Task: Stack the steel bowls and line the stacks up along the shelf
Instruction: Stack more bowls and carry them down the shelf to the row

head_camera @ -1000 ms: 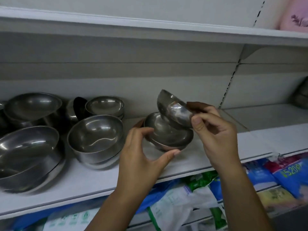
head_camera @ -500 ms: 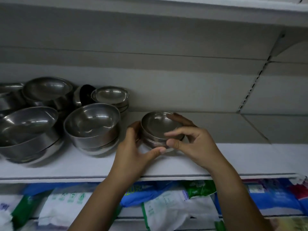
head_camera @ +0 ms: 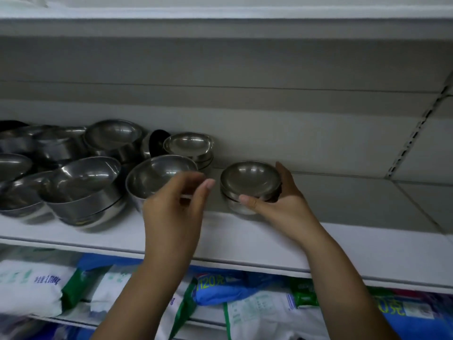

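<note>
My right hand [head_camera: 282, 207] wraps around the small stack of bowls [head_camera: 250, 177] on the white shelf [head_camera: 245, 236], with my thumb on the near side. My left hand [head_camera: 171, 212] floats just left of it, fingers loose, holding nothing. The other bowls [head_camera: 83, 177] sit crowded on the left.

Steel bowls on the white shelf [head_camera: 245, 236]
A low stack of shallow bowls [head_camera: 250, 185] sits upright, right of the rest; larger nested bowls [head_camera: 83, 190] crowd left, some tilted, another small stack [head_camera: 188, 148] behind.
</note>
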The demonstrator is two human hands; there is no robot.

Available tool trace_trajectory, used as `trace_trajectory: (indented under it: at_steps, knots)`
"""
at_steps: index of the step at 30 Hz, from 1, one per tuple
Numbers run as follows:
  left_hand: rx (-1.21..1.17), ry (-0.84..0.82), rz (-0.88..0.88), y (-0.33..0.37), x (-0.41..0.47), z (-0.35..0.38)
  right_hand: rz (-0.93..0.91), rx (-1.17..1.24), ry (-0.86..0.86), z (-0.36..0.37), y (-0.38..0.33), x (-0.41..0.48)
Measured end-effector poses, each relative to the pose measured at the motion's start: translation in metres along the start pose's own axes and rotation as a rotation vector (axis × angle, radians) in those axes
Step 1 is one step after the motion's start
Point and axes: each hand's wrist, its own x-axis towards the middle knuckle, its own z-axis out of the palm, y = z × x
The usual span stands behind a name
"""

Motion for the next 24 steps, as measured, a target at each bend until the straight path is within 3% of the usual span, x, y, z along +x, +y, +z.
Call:
trace_trajectory:
  at_steps: [3, 10, 16, 20, 24]
  knots:
    - [0.124, -0.007, 0.051, 0.008, 0.045, -0.01, 0.05, -0.038, -0.034, 0.01, -0.011, 0.026]
    - [0.525, -0.564, -0.03, -0.01, 0.144, 0.003, -0.036, -0.011, 0.005, 0.021, -0.005, 0.043]
    - [0.722, -0.79, 0.008, -0.029, 0.169, 0.03, -0.068, 0.009, 0.086, 0.022, 0.006, 0.05]
    - [0.77, -0.804, 0.046, -0.025, 0.168, 0.038, -0.054, 0.013, 0.101, 0.019, 0.009, 0.05]
    - [0.704, -0.633, 0.099, -0.026, 0.173, 0.035, -0.055, 0.025, 0.091, 0.016, 0.01, 0.048]
